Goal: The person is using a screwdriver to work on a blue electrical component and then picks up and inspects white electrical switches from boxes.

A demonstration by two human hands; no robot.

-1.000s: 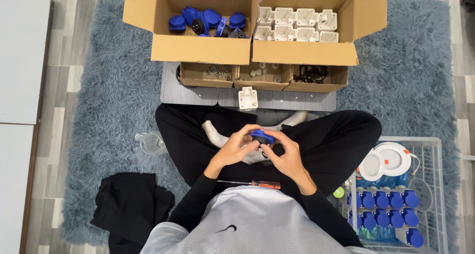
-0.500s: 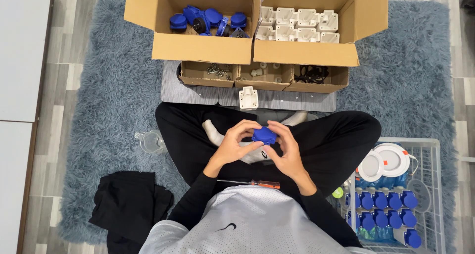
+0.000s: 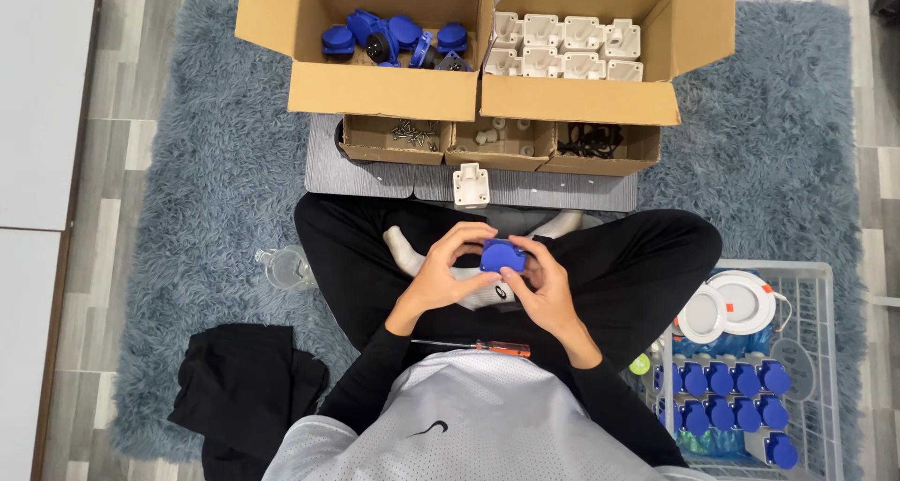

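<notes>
Gripping a blue plastic socket part (image 3: 502, 255) between them over the lap, the left hand (image 3: 441, 273) curls around its near-left edge and the right hand (image 3: 544, 289) pinches its right side, both closed on it with fingertips bent in. Doing this well likely means keeping the piece square and steady in one hand while the other presses or seats, without forcing it. Just below the part, on the person's lap, lies a screwdriver (image 3: 473, 347) with an orange handle. Above the part, a white base piece (image 3: 471, 184) stands on a grey board (image 3: 375, 176), with three small trays (image 3: 497, 143) of screws and fittings behind it. Farther up, the left carton (image 3: 375, 92) holds blue parts and the right carton (image 3: 581, 97) holds white bases. Lower right of the part, a wire basket (image 3: 825, 284) holds rows of finished blue units.
</notes>
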